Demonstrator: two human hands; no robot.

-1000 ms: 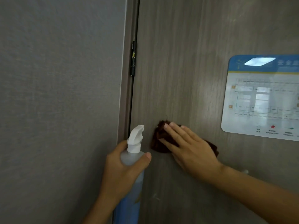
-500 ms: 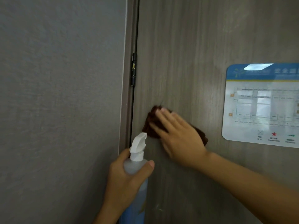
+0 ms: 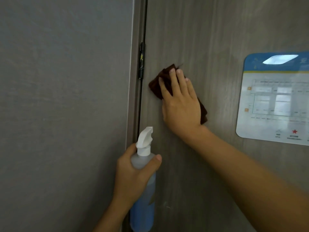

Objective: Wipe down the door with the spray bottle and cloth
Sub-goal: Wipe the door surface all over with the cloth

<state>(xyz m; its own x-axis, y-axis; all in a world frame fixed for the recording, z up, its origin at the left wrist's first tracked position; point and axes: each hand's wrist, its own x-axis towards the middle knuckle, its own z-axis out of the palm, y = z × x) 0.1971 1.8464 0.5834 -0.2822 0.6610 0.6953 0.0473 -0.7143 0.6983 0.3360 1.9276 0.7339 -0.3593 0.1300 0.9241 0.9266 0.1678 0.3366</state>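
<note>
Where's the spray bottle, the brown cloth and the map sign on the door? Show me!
spray bottle (image 3: 144, 141), head view, on its white trigger top.
brown cloth (image 3: 154, 85), head view, on the corner left of the fingers.
map sign (image 3: 274, 97), head view, on the floor plan.

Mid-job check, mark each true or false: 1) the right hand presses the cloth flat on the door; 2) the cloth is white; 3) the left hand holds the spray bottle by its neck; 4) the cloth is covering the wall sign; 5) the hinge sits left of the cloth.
1) True: the right hand lies flat on the cloth against the door.
2) False: the cloth is dark brown.
3) True: the left hand wraps the spray bottle just below its white trigger head.
4) False: the sign hangs uncovered, apart from the cloth, to its right.
5) True: the black hinge is at the door's edge, left of the cloth.
</note>
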